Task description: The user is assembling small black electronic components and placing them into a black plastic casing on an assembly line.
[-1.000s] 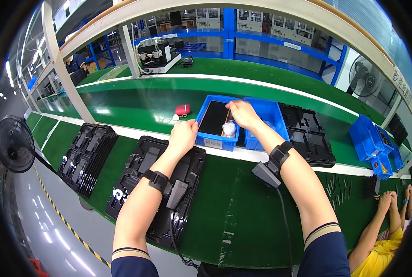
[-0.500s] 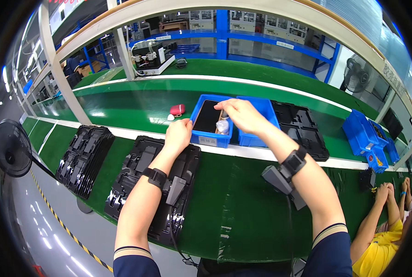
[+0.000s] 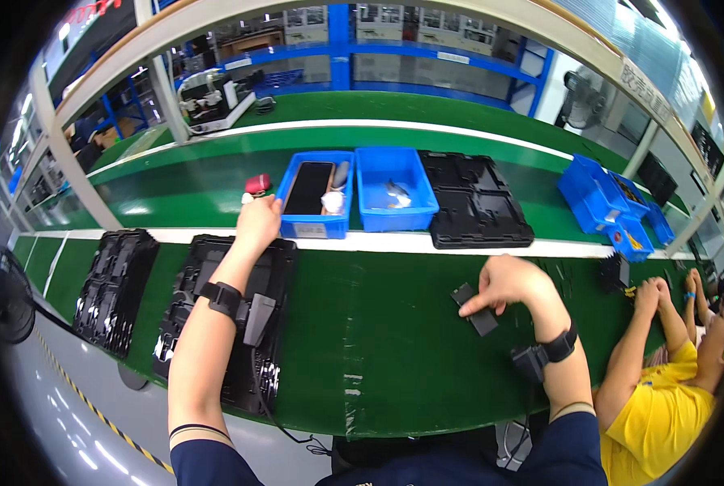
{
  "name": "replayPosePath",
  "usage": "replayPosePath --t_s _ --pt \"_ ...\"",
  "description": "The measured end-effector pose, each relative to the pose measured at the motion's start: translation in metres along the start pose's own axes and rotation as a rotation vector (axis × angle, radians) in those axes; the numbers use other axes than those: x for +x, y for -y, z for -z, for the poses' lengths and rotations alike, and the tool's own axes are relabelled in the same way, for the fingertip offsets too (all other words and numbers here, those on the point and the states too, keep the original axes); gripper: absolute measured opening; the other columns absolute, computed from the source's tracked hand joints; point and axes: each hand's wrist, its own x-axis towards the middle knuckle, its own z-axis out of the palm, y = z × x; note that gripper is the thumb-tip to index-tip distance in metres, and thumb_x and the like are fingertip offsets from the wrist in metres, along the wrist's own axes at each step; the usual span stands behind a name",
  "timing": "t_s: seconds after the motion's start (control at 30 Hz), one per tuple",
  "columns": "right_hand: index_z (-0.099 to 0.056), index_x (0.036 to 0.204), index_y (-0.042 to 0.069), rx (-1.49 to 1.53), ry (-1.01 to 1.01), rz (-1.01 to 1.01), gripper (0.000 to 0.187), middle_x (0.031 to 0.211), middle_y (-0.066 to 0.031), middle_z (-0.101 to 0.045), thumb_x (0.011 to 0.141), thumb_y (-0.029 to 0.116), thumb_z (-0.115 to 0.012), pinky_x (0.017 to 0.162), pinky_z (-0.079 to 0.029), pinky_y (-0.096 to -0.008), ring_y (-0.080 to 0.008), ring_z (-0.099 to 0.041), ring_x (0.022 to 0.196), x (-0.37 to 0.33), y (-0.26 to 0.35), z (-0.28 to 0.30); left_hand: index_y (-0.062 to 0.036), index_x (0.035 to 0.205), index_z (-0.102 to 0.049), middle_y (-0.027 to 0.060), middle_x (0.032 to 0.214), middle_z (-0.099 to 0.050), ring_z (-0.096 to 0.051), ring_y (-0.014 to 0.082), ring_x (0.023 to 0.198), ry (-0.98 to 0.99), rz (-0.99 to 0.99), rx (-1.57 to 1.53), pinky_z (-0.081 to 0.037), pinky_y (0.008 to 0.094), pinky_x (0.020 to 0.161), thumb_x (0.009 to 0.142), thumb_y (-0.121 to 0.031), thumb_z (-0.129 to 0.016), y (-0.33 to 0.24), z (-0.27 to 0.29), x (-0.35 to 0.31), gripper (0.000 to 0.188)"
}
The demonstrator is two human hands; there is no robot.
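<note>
My left hand [image 3: 258, 220] is closed at the near left corner of a blue bin [image 3: 316, 230], fingertips against its rim. In that bin lie a dark flat phone-like slab [image 3: 311, 188], a white wrapped lump [image 3: 333, 202] and a grey rounded piece [image 3: 341, 174]. Lower right, my right hand [image 3: 514, 285] has bent fingers on a small black rectangular block [image 3: 483, 321] at the green bench top; the fingers hide part of it. A second blue bin [image 3: 394, 222] beside the first contains a few small white and dark pieces.
Black moulded trays [image 3: 479, 202] lie right of the bins; more tray stacks [image 3: 115, 292] stand on the left, one under my left forearm. A red pouch-like item [image 3: 258, 184] sits by my left hand. More blue bins [image 3: 589, 194] and a co-worker in a yellow shirt [image 3: 662, 405] are at right.
My right hand has left the first bin and come down rightward to the black block on the bench. My left hand stays by the bin's corner. The view has shifted right.
</note>
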Motion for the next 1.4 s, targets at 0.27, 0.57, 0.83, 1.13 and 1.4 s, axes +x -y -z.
replayPosePath --t_s 0.27,0.57,0.83,1.13,1.4 --pt "-0.057 0.069 -0.004 -0.066 -0.027 0.065 0.050 0.060 -0.0131 -0.060 0.048 0.031 -0.086 0.048 -0.049 -0.0311 -0.0188 -0.061 0.051 0.024 -0.007 -0.017 0.0026 0.113 -0.057 0.0203 0.082 -0.065 -0.065 0.0285 0.078 0.024 -0.207 -0.158 -0.049 0.0359 0.070 0.085 -0.023 -0.058 -0.095 0.076 -0.070 0.039" --pt "-0.059 0.082 0.004 0.798 0.171 0.552 0.013 0.065 0.0000 -0.060 0.078 0.010 -0.069 0.049 -0.044 -0.0179 -0.0065 -0.059 0.056 0.028 -0.004 -0.024 -0.0012 0.128 -0.042 0.0151 0.099 -0.060 -0.061 0.0227 0.089 0.500 -0.288 -0.550 -0.049 0.0336 0.079 0.081 -0.019 -0.066 -0.192 0.042 -0.175 0.056" --pt "-0.058 0.092 0.003 1.044 0.210 0.627 0.022 0.077 -0.0034 -0.065 0.082 0.021 -0.066 0.055 -0.049 -0.0183 -0.0084 -0.063 0.063 0.021 0.018 -0.044 0.0048 0.112 -0.052 0.0088 0.094 -0.062 -0.060 0.0089 0.077 0.504 0.004 -0.874 -0.049 0.0204 0.067 0.081 -0.006 -0.065 -0.173 0.001 -0.172 0.036" --pt "-0.065 0.080 0.002 0.234 -0.850 0.387 0.009 0.067 -0.0109 -0.064 0.076 0.011 -0.066 0.058 -0.048 -0.0296 -0.0200 -0.063 0.060 0.005 -0.022 0.024 0.0045 0.099 -0.061 0.0083 0.091 -0.065 -0.063 0.0069 0.074 0.675 0.111 -1.039 -0.051 0.0196 0.065 0.079 -0.003 -0.066 -0.171 0.019 -0.178 0.022" --pt "-0.065 0.086 -0.002 0.446 -0.758 0.628 0.011 0.083 -0.0111 -0.065 0.079 0.006 -0.063 0.064 -0.050 -0.0275 -0.0162 -0.063 0.076 -0.010 -0.001 0.014 0.0040 0.098 -0.059 0.0037 0.081 -0.063 -0.058 0.0032 0.070 0.598 0.121 -1.089 -0.046 0.0182 0.059 0.080 -0.007 -0.068 -0.150 0.010 -0.236 0.023"
